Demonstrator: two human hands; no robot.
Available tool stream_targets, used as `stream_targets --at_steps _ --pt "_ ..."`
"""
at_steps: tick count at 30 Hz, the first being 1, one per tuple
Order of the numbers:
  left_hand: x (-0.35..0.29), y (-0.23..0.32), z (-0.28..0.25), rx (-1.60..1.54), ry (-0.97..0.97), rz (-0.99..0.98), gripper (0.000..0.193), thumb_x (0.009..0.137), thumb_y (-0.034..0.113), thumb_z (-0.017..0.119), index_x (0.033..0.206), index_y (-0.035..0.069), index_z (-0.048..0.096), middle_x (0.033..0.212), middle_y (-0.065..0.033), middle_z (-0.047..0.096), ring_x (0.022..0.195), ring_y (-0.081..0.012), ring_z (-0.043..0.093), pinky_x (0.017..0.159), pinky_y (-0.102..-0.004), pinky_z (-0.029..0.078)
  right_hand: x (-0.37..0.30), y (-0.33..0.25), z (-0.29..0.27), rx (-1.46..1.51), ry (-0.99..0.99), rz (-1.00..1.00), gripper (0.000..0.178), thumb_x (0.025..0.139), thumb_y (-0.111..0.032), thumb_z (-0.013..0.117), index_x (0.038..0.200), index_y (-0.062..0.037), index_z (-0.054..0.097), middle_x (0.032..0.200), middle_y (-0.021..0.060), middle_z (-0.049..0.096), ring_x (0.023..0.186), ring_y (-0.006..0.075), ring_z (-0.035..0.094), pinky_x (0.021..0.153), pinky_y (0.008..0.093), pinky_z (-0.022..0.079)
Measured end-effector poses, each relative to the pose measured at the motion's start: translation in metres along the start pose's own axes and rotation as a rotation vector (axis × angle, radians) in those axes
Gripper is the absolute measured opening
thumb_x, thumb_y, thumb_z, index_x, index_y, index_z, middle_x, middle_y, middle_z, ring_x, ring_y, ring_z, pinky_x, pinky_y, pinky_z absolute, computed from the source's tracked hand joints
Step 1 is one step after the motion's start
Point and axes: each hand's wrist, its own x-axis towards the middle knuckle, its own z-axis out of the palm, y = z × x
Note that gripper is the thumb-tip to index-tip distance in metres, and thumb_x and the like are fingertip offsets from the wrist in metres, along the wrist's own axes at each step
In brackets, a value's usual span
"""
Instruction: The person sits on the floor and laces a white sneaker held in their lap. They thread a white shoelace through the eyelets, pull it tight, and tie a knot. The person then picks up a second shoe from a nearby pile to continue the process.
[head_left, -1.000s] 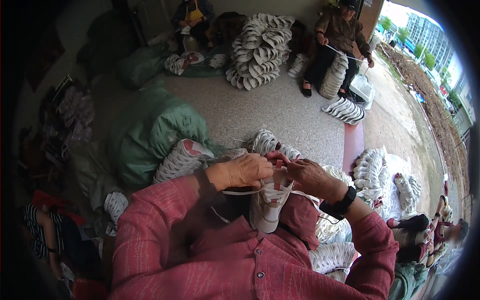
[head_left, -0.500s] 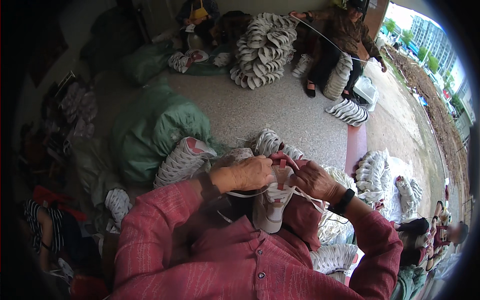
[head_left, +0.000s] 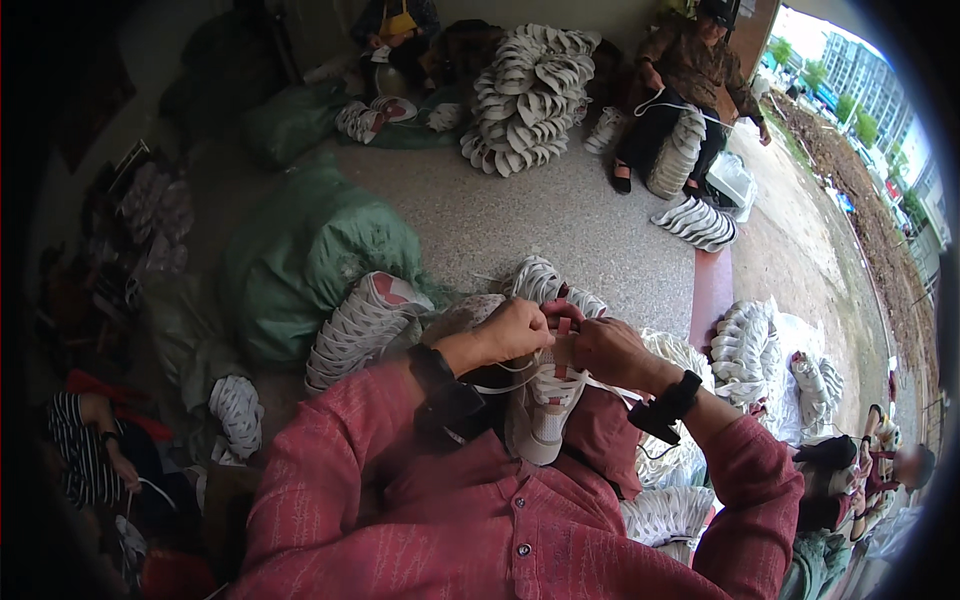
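Note:
A white shoe upper [head_left: 547, 422] with a pink collar lies toe toward me over my lap, on dark red cloth. My left hand [head_left: 513, 331] pinches at the left side of its collar, fingers closed. On the other side my right hand [head_left: 608, 350] is curled against the eyelet edge, fingertips bent inward and partly hidden. A white shoelace [head_left: 505, 389] loops below my left hand, and another length runs out under my right. Whether either fingertip also grips lace is too small to tell. Black bands sit on both wrists.
Nested shoe uppers [head_left: 362, 325] lean by a green sack [head_left: 318, 255] at left. More stacks [head_left: 745, 345] and pale laces [head_left: 672, 455] lie at right. Beyond, a large pile of uppers [head_left: 530, 100] stands near a seated person [head_left: 690, 75]. Another person in stripes [head_left: 90, 450] sits far left.
My right hand has turned and closed in toward the collar; my left hand has shifted slightly up. The far seated person's outstretched hand has come down with a white lace.

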Motion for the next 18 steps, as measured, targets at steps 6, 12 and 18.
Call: stream_targets --at_steps 6,12,18 --pt "-0.013 0.015 0.011 -0.353 0.116 0.365 0.010 0.091 0.009 0.068 0.083 0.002 0.070 0.096 -0.0050 0.064 0.099 -0.0165 0.064 0.083 -0.0316 0.050 -0.032 -0.046 -0.008 1.159 0.165 0.096 0.026 0.105 -0.024 0.051 0.111 -0.0013 0.062 0.087 -0.0026 0.060 0.072 0.0041 0.052 0.062 0.0212 0.042" --pt "-0.087 0.154 -0.051 -0.236 0.115 0.629 0.013 0.091 0.012 0.070 0.083 0.002 0.067 0.090 -0.0031 0.060 0.093 -0.0157 0.062 0.080 -0.0300 0.049 -0.075 -0.087 -0.088 1.375 0.353 0.057 0.019 0.106 -0.020 0.049 0.101 -0.0049 0.059 0.082 -0.0033 0.057 0.066 0.0014 0.044 0.056 0.0190 0.035" --pt "-0.043 0.157 -0.052 -0.035 0.317 0.748 0.011 0.092 0.009 0.069 0.085 0.001 0.067 0.084 -0.0029 0.056 0.072 -0.0105 0.056 0.063 -0.0266 0.046 -0.049 -0.102 -0.081 0.759 0.286 0.009 0.021 0.101 -0.021 0.058 0.101 -0.0011 0.065 0.074 -0.0012 0.058 0.069 0.0087 0.054 0.065 0.0272 0.046"
